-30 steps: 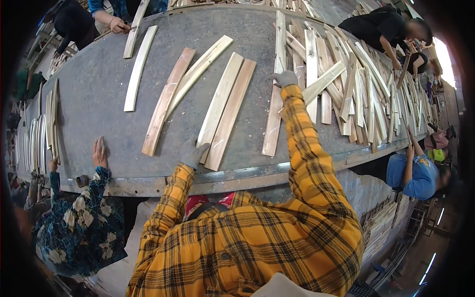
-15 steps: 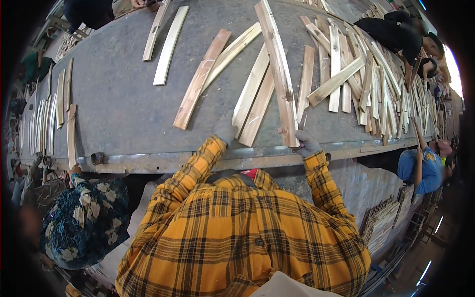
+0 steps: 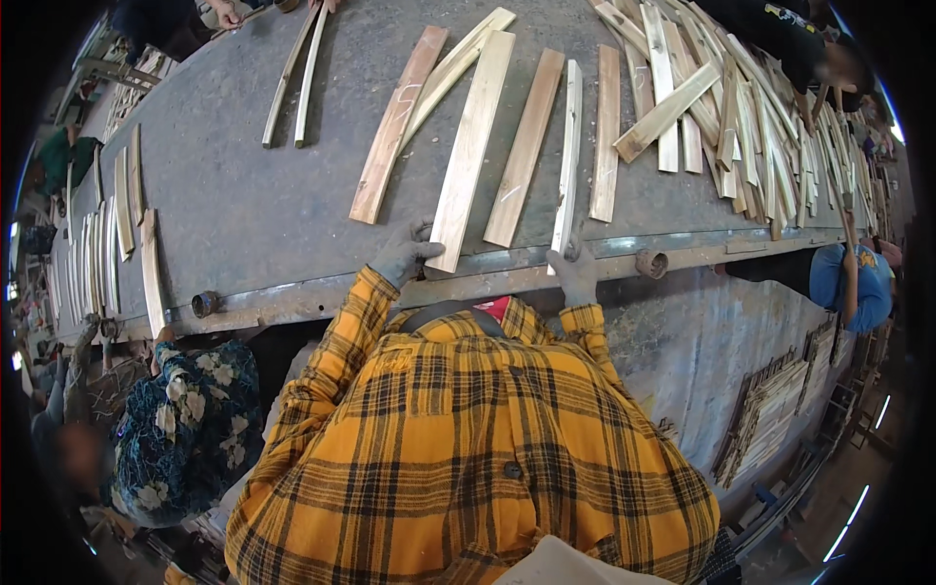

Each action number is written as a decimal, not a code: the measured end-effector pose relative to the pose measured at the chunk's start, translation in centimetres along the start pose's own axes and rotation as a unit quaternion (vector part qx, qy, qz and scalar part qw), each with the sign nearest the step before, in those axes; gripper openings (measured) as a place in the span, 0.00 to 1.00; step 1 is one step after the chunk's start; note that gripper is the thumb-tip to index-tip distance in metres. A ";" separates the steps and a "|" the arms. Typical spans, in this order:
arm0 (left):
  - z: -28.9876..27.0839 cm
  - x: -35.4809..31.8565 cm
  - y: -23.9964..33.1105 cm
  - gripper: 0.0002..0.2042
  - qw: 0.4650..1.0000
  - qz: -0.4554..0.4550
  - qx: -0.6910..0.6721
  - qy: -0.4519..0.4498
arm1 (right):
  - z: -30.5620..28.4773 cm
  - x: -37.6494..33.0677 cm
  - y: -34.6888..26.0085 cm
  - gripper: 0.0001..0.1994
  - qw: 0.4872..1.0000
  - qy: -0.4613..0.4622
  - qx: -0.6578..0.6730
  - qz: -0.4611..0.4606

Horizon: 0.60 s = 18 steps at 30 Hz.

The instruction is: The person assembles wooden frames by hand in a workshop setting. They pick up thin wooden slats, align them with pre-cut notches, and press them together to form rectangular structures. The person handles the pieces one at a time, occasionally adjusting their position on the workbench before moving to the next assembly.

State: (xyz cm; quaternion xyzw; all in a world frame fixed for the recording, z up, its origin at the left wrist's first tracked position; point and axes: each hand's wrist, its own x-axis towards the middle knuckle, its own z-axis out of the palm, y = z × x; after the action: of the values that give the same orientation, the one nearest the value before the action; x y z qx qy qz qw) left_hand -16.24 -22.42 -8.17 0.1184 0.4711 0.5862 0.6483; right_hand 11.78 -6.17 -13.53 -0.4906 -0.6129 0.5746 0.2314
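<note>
My left hand (image 3: 405, 256), in a grey glove, has its fingers closed on the near end of a pale wooden slat (image 3: 475, 146). The slat slants away across the table. My right hand (image 3: 573, 267), gloved too, grips the near end of a narrower wooden slat (image 3: 567, 156) that is turned on its edge. Between these two lies a browner slat (image 3: 525, 151) with a chalk mark, touched by neither hand. Another brown slat (image 3: 605, 136) lies just right of the one in my right hand.
A long grey table (image 3: 292, 214) runs across. Slats are heaped at its right (image 3: 756, 146); a reddish slat (image 3: 400, 122) lies left of my hands. A co-worker's hand (image 3: 327, 5) holds two slats at the far edge. A person in a flowered top (image 3: 185, 429) works at my left.
The long slat in my right hand has been lowered and now stands on edge. My left hand has taken hold of the pale slat. Across the table, two slats have been gripped and tilted.
</note>
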 end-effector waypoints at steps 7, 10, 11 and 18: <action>2.2 1.4 -3.4 0.22 0.983 -0.045 -0.154 0.086 | 1.6 1.6 -5.2 0.27 0.895 0.097 -0.427 -0.085; 2.7 2.6 -4.6 0.20 0.911 -0.063 -0.400 -0.080 | 4.4 5.6 -2.6 0.23 0.995 -0.062 0.064 0.036; 3.2 3.1 -4.6 0.22 0.918 -0.078 -0.384 -0.050 | 5.3 5.9 -3.6 0.22 0.982 -0.099 0.133 0.093; 5.6 5.9 -3.7 0.20 0.980 -0.094 0.098 0.145 | 7.4 8.9 -5.7 0.21 0.860 -0.255 0.397 0.196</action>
State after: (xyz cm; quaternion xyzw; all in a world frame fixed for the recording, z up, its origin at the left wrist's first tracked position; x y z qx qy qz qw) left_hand -10.40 -16.05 -10.61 0.0502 0.6245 0.4845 0.6105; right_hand -0.05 -1.20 -12.40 -0.3038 -0.2616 0.9075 0.1252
